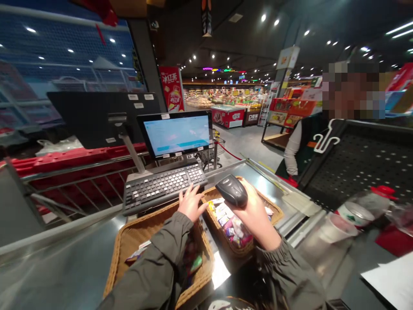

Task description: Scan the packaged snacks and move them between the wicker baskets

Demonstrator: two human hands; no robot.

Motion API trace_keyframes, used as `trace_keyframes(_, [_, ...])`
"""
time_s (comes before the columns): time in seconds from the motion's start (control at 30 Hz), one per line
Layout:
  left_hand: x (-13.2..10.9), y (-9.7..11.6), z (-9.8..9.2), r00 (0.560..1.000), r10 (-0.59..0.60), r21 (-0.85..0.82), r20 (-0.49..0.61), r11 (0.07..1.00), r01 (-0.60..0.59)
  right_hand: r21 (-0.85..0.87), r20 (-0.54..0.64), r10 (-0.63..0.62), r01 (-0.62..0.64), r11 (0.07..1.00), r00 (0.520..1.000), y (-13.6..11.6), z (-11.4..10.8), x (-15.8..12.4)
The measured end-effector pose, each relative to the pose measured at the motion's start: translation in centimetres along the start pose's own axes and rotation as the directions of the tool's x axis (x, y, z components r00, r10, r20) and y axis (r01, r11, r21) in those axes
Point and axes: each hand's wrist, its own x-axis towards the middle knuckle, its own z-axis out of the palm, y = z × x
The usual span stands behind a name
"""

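Note:
A black barcode scanner [232, 189] is gripped in my right hand [256, 213], held above a wicker basket [279, 210] of small wrapped packets [232, 226]. My left hand [190, 203] hovers at the near edge of a black keyboard [161, 185], fingers spread and holding nothing. Whether its fingertips touch the keys I cannot tell. Behind the keyboard a monitor [179, 135] shows a lit blue-white screen. Under my left forearm sits a larger wicker basket [121, 245] with a few packets inside, partly hidden by the sleeve.
A second screen [103, 116] faces away at left. A person [293, 148] stands beyond the counter [80, 252], near a black perforated panel [368, 163] with a white hook [325, 137]. Cups [337, 228] and white paper [393, 277] lie at right.

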Motion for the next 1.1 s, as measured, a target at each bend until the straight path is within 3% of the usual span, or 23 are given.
trace_keyframes(0.27, [3.7,2.8,2.1,0.995,0.102,-0.012,-0.021,0.995,-0.102,-0.066,-0.126,0.088,-0.097,0.993,0.988,4.1,-3.1,0.2])
trace_keyframes(0.47, [6.2,4.0,3.5,0.971,0.231,0.062,-0.066,0.972,-0.227,-0.046,-0.160,0.076,-0.084,0.995,0.984,5.7,-4.7,1.5])
trace_keyframes(0.6, [8.7,4.9,4.7,0.939,0.341,0.127,-0.043,0.934,-0.333,-0.048,-0.158,0.063,-0.072,0.996,0.985,6.9,-5.1,2.2])
trace_keyframes(0.9, [14.3,5.9,8.8,0.932,0.356,0.135,0.073,0.922,-0.363,0.020,-0.147,0.099,-0.097,0.995,0.984,10.4,-5.2,3.6])
trace_keyframes(1.1, [17.4,6.6,11.7,0.883,0.457,0.177,0.108,0.865,-0.470,0.085,-0.123,0.205,-0.195,0.977,0.971,12.3,-4.8,5.1])
